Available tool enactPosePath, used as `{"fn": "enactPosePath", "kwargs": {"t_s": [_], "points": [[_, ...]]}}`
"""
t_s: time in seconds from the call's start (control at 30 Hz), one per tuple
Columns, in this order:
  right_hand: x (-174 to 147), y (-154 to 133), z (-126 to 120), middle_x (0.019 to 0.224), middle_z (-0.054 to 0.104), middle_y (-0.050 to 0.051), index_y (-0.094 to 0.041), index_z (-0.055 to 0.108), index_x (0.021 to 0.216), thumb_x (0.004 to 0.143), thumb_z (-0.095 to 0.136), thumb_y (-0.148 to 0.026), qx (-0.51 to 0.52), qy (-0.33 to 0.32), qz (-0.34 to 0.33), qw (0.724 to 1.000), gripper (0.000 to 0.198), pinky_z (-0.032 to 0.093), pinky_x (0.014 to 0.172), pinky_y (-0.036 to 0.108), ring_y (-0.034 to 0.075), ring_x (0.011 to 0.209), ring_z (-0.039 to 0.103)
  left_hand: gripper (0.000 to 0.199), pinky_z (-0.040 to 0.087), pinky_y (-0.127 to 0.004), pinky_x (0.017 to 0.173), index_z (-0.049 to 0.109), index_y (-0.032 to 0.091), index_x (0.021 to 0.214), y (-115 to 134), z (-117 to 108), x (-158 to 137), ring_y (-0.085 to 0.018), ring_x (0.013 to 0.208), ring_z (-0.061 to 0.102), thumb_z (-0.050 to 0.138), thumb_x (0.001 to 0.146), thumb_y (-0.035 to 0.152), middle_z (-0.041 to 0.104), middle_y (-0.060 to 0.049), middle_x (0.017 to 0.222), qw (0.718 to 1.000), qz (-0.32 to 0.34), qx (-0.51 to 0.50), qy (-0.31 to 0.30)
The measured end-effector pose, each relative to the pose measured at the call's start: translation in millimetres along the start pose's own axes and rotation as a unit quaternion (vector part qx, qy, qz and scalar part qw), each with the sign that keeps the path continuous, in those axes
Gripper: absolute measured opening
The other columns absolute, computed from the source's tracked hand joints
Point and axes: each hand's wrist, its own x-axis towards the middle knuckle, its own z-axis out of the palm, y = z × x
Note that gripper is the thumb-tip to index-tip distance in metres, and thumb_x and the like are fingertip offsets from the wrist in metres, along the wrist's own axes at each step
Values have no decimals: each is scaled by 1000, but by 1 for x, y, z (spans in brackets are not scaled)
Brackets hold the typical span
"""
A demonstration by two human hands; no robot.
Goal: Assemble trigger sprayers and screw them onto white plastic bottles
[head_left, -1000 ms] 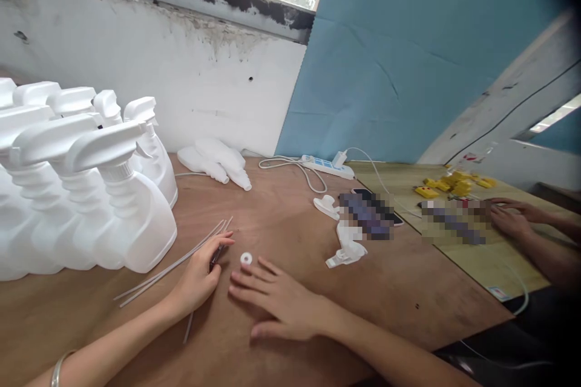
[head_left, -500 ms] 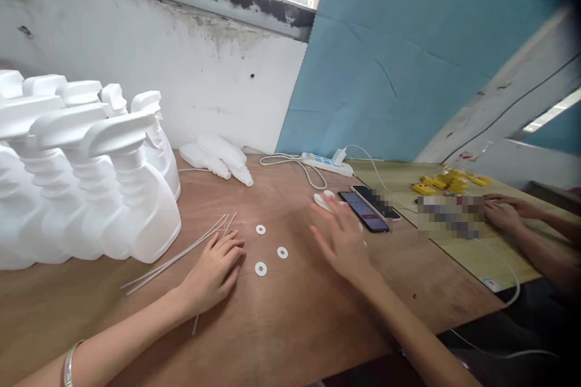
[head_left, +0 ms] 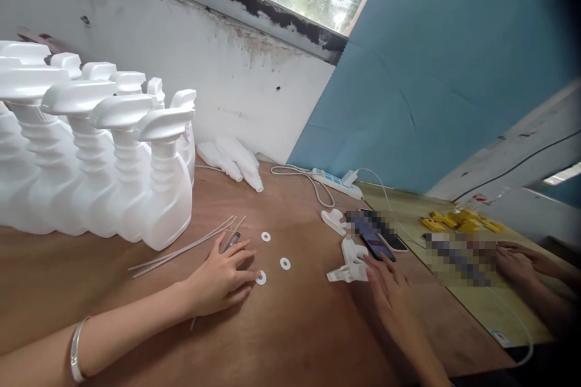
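Note:
My left hand [head_left: 224, 277] rests palm down with fingers spread, its fingertips at the edge of a flat white washer [head_left: 262, 283]. Two more washers [head_left: 262, 236] lie just beyond it. Beside that hand are thin white tubes [head_left: 181, 249]; one end sticks out below it. A small grey object [head_left: 233, 240] shows by the knuckles, its kind unclear. On the right, my right hand [head_left: 394, 296] lies with fingers apart, its fingertips by a white spray trigger part [head_left: 351, 252]. A smooth white sprayer cover [head_left: 333, 221] sits behind that part.
Rows of white spray bottles [head_left: 166, 187] stand at the left. Two white bottle-shaped pieces [head_left: 238, 160] lie near the wall. Phones [head_left: 379, 248], a power strip [head_left: 338, 183] and a cable are at the back right. Beyond, yellow pieces [head_left: 467, 217] and another person's hands [head_left: 517, 263].
My right hand has moved down and right, uncovering the white sprayer parts. My left hand's fingers have spread towards the nearest washer. The view has shifted, showing more bottles.

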Motion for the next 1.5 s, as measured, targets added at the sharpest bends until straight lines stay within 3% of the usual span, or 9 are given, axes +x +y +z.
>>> {"fn": "enactPosePath", "kwargs": {"t_s": [0.27, 0.43, 0.53, 0.8, 0.97, 1.07, 1.27, 1.4, 1.5], "points": [[-13, -1, -8, 130, 46, 9, -22, 48, 119, 85, 33, -34, 248, -175, 65, 951, 39, 34, 102, 43, 23, 122, 42, 8, 7, -52, 103, 56, 20, 86, -3, 8, 0, -22, 114, 48, 50, 83, 25, 65, -1, 99, 998, 28, -9, 49], [-17, 1, -25, 145, 22, 6, -25, 41, 127, 77, 51, -39, 293, -282, -32, 913, 52, 20, 108, 46, 28, 134, 17, 8, 9, -48, 101, 53, 18, 79, -7, 20, -1, -16, 103, 54, 48, 86, 18, 67, 3, 84, 992, 81, 21, 96], [-18, 4, -29, 144, 25, 6, -27, 45, 123, 78, 54, -37, 249, -319, -75, 911, 47, 24, 107, 47, 28, 132, 24, 10, 16, -47, 97, 53, 17, 83, -5, 22, -1, -15, 93, 55, 45, 86, 12, 65, 1, 82, 989, 92, 51, 101], [-11, -38, -8, 122, 53, 8, -26, 47, 122, 80, 53, -30, 134, -192, -131, 963, 43, 46, 89, 41, 25, 111, 51, 18, 27, -41, 84, 54, 16, 82, -2, 18, -1, -14, 72, 48, 43, 80, 3, 58, -1, 73, 983, 103, 95, 122], [-14, -56, 6, 90, 64, 6, -20, 52, 111, 77, 52, -21, 179, -51, -247, 951, 34, 51, 64, 28, 18, 75, 62, 15, 27, -40, 82, 51, 15, 71, -7, 21, -4, -13, 67, 45, 45, 79, 4, 56, 1, 64, 984, 101, 80, 126], [-9, -59, 10, 79, 64, 6, -19, 54, 103, 79, 51, -21, 242, 10, -246, 938, 24, 49, 56, 26, 16, 65, 61, 14, 26, -41, 83, 53, 16, 72, -6, 18, -4, -12, 66, 46, 47, 81, 6, 58, 2, 63, 982, 93, 50, 154], [50, -102, 28, 92, 65, 7, -20, 54, 103, 83, 53, -30, 359, -5, -176, 916, 22, 50, 67, 27, 18, 80, 63, 11, 20, -41, 88, 58, 20, 77, -2, 1, 20, -12, 71, 52, 52, 83, 14, 62, 6, 64, 968, 27, -25, 248], [90, -143, 56, 85, 66, 3, -20, 56, 95, 75, 62, -39, 436, -51, -88, 894, 28, 49, 63, 24, 15, 72, 62, 12, 25, -35, 82, 55, 19, 72, -11, -7, 54, -13, 72, 52, 54, 84, 22, 61, 5, 67, 964, -79, -56, 246], [103, -162, 73, 81, 66, 2, -19, 58, 92, 75, 62, -41, 469, -59, -107, 874, 28, 48, 61, 24, 14, 69, 62, 18, 29, -31, 72, 54, 18, 69, -22, -4, 71, -13, 69, 48, 52, 84, 28, 58, 3, 68, 952, -160, -67, 251]]}}
